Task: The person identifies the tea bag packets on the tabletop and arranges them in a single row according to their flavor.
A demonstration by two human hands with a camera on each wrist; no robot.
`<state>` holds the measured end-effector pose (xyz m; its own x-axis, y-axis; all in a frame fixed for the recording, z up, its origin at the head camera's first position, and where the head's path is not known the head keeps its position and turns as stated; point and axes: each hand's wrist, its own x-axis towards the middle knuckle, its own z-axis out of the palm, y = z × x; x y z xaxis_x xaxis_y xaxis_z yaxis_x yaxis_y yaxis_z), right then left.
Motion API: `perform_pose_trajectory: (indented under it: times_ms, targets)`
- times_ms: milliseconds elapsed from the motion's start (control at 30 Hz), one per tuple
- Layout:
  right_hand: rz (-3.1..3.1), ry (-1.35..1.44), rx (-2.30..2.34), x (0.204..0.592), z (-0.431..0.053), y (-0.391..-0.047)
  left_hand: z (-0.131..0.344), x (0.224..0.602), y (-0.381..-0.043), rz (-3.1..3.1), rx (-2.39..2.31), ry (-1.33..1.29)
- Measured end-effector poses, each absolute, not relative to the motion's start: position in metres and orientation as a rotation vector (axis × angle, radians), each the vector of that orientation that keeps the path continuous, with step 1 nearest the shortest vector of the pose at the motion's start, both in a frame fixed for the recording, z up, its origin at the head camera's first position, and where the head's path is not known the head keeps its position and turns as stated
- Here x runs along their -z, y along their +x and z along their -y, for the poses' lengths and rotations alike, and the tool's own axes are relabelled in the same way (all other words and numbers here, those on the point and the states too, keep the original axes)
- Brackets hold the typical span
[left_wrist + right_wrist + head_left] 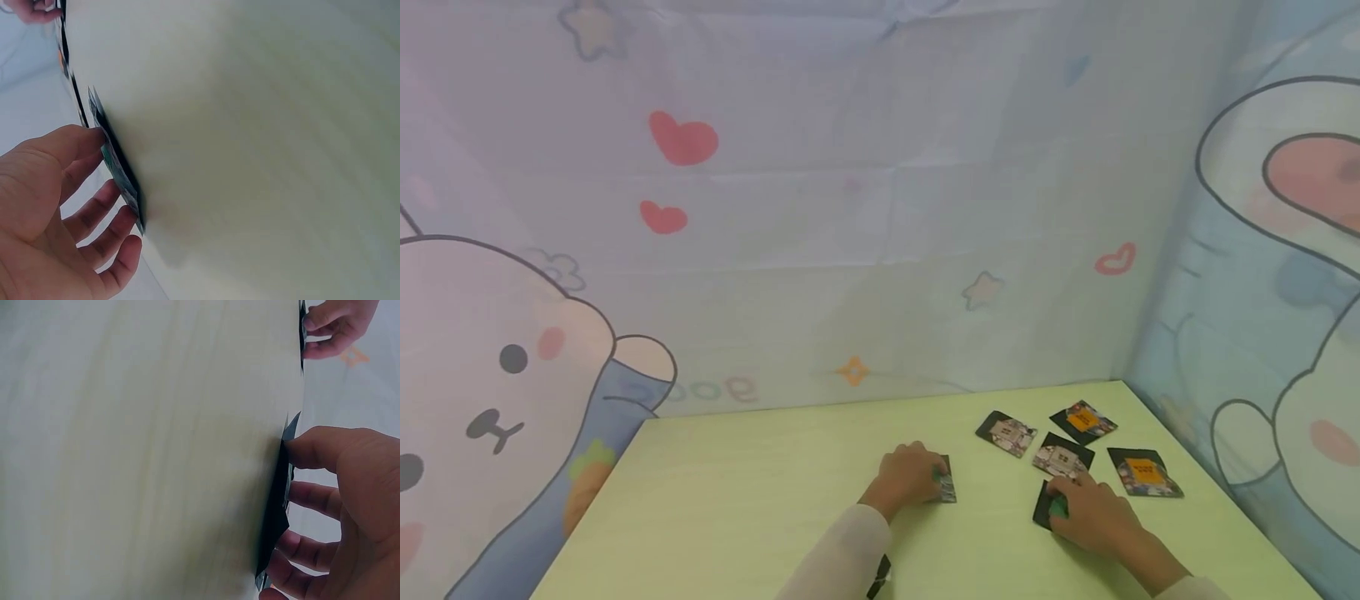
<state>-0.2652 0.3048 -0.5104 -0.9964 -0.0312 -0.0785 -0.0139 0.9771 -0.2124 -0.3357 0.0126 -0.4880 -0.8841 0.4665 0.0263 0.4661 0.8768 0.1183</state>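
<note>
My left hand [910, 477] holds a small flat dark packet [948, 483] with a green patch, near the middle of the table. In the left wrist view, thumb and fingertips [128, 215] sit on this packet's face, which lies close over the tabletop. To the right, my right hand [1096, 512] grips another dark packet [1042, 508] that also shows green under the fingers. The right wrist view has this black packet [275, 500] slightly bent, its corner lifted by the thumb. Both palms cover much of the packets in the head view.
Beyond my right hand lie two packets with beige labels [1011, 434] and two with orange labels [1082, 422]. A small black object [880, 575] shows beside my left sleeve. Printed cloth walls [865, 333] border the pale yellow table [737, 500] at the back and right.
</note>
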Motion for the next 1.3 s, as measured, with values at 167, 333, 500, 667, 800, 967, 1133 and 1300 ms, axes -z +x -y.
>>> perform_pose_trajectory:
  times_ms: [167, 333, 500, 667, 800, 967, 1133, 1300]
  targets:
    - [-3.041, -0.041, 0.335, 0.511, -0.305, -0.265, 0.011, 0.488, -0.34, -3.035, -0.252, 0.701]
    - [-3.048, -0.035, 0.332, 0.51, -0.304, -0.265, 0.036, 0.489, -0.345, -3.032, -0.299, 0.629]
    - [-3.052, -0.034, 0.328, 0.508, -0.304, -0.265, 0.06, 0.489, -0.348, -3.031, -0.353, 0.594]
    - [-3.044, -0.052, 0.333, 0.507, -0.303, -0.263, 0.08, 0.489, -0.348, -3.03, -0.377, 0.559]
    - [-3.039, -0.048, 0.329, 0.506, -0.302, -0.262, 0.096, 0.491, -0.35, -3.034, -0.37, 0.532]
    - [-3.04, -0.057, 0.327, 0.505, -0.3, -0.261, 0.114, 0.49, -0.35, -3.036, -0.393, 0.495]
    - [-3.044, -0.051, 0.322, 0.504, -0.3, -0.262, 0.132, 0.489, -0.349, -3.034, -0.448, 0.461]
    - [-3.048, -0.062, 0.318, 0.505, -0.302, -0.261, 0.151, 0.487, -0.348, -3.039, -0.466, 0.422]
